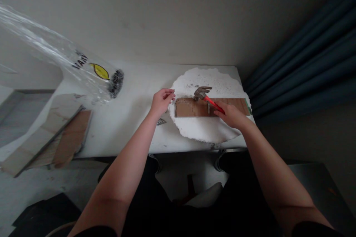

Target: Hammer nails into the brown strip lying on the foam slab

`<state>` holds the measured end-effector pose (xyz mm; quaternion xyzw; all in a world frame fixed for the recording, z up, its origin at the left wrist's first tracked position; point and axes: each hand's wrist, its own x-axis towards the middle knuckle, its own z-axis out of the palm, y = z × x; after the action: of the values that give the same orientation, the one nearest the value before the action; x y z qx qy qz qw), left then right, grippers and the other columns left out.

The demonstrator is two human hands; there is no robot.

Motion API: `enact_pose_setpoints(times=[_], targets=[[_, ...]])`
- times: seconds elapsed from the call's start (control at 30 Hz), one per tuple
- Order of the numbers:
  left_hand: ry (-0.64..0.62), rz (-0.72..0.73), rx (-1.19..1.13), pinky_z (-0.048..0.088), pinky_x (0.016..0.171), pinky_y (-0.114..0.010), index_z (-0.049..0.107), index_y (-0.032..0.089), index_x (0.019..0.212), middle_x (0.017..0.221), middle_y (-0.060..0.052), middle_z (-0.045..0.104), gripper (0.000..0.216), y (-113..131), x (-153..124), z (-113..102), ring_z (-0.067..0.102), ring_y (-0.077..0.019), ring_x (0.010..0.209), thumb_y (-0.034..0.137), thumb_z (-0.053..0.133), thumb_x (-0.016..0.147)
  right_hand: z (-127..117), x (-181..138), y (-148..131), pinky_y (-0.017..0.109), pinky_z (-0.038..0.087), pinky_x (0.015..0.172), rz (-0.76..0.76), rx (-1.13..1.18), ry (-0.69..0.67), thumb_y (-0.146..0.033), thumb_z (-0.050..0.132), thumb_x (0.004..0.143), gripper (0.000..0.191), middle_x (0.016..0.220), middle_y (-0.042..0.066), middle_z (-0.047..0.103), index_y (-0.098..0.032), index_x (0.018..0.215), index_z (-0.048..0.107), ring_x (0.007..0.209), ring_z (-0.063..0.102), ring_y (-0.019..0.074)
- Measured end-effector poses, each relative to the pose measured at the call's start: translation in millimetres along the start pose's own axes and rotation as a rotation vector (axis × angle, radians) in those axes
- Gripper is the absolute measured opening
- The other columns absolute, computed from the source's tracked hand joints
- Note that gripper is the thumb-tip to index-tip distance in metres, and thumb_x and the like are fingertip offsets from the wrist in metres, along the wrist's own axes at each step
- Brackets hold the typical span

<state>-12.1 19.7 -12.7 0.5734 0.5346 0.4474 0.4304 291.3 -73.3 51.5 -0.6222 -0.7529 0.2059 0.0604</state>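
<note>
My right hand is closed round the red handle of a claw hammer. The hammer's metal head is over a wooden board, claw pointing away from me. Rows of small dark dots, perhaps nail heads, mark the board's far left part. Just left of the board's end, my left hand has its thumb and fingers pinched together; what they hold, if anything, is too small to make out. Several loose nails lie on the table near my left wrist. Beneath the board is a ragged-edged white slab.
On the white table, a clear plastic bag with dark contents stands at the left. Wooden boards lie at the table's left edge. A wall rises behind, and a dark blue curtain hangs at the right.
</note>
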Motion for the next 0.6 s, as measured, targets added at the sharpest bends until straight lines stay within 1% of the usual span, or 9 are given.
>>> enact_pose_setpoints(times=[0.1, 0.17, 0.27, 0.37, 0.47, 0.6], targets=[[-0.051, 0.065, -0.040, 0.053, 0.076, -0.029, 0.065, 0.017, 0.092, 0.084, -0.004, 0.070, 0.019, 3.1, -3.7, 9.1, 0.067, -0.0146, 0.077, 0.029, 0.068, 0.079, 1.8, -1.5, -0.8, 0.038, 0.049, 0.088, 0.000, 0.021, -0.049, -0.033, 0.049, 0.101, 0.049, 0.125, 0.013, 0.072, -0.022, 0.149, 0.050, 0.104, 0.069, 0.0281], [-0.080, 0.076, -0.045, 0.054, 0.077, -0.030, 0.064, 0.017, 0.094, 0.086, -0.004, 0.070, 0.019, 5.1, -4.8, 11.4, 0.067, -0.0141, 0.077, 0.026, 0.069, 0.078, 2.5, -2.4, -2.2, 0.036, 0.050, 0.086, -0.001, 0.043, -0.075, -0.033, 0.048, 0.101, 0.051, 0.125, 0.013, 0.072, -0.023, 0.151, 0.047, 0.101, 0.070, 0.0267], [-0.139, 0.082, -0.030, 0.055, 0.078, -0.030, 0.064, 0.017, 0.103, 0.086, -0.004, 0.069, 0.025, 6.9, -5.2, 12.0, 0.068, -0.0139, 0.077, 0.021, 0.067, 0.079, 1.8, -3.0, -4.2, 0.036, 0.050, 0.086, 0.005, 0.032, -0.072, -0.033, 0.045, 0.103, 0.052, 0.127, 0.013, 0.071, -0.023, 0.153, 0.044, 0.103, 0.070, 0.0272], [-0.164, 0.097, 0.029, 0.056, 0.081, -0.030, 0.065, 0.017, 0.100, 0.086, -0.004, 0.070, 0.020, 6.1, -5.1, 12.2, 0.069, -0.0147, 0.080, 0.020, 0.066, 0.080, 0.1, -2.7, -5.4, 0.038, 0.049, 0.087, 0.027, -0.012, -0.067, -0.035, 0.043, 0.104, 0.052, 0.126, 0.013, 0.072, -0.025, 0.155, 0.042, 0.103, 0.070, 0.0287], [-0.168, 0.106, 0.066, 0.056, 0.079, -0.030, 0.064, 0.018, 0.091, 0.085, -0.003, 0.070, 0.012, 3.7, -4.7, 12.8, 0.069, -0.0152, 0.081, 0.021, 0.066, 0.080, 0.3, -1.9, -4.9, 0.037, 0.049, 0.087, 0.025, -0.021, -0.051, -0.036, 0.043, 0.104, 0.051, 0.124, 0.012, 0.072, -0.025, 0.154, 0.043, 0.103, 0.069, 0.0285], [-0.176, 0.126, 0.068, 0.055, 0.077, -0.029, 0.062, 0.018, 0.089, 0.083, -0.003, 0.069, 0.010, 1.5, -5.1, 12.8, 0.068, -0.0150, 0.079, 0.019, 0.066, 0.080, 3.0, -0.6, -1.8, 0.037, 0.049, 0.085, 0.006, -0.010, -0.016, -0.035, 0.044, 0.103, 0.047, 0.122, 0.013, 0.073, -0.022, 0.148, 0.050, 0.101, 0.070, 0.0295]])
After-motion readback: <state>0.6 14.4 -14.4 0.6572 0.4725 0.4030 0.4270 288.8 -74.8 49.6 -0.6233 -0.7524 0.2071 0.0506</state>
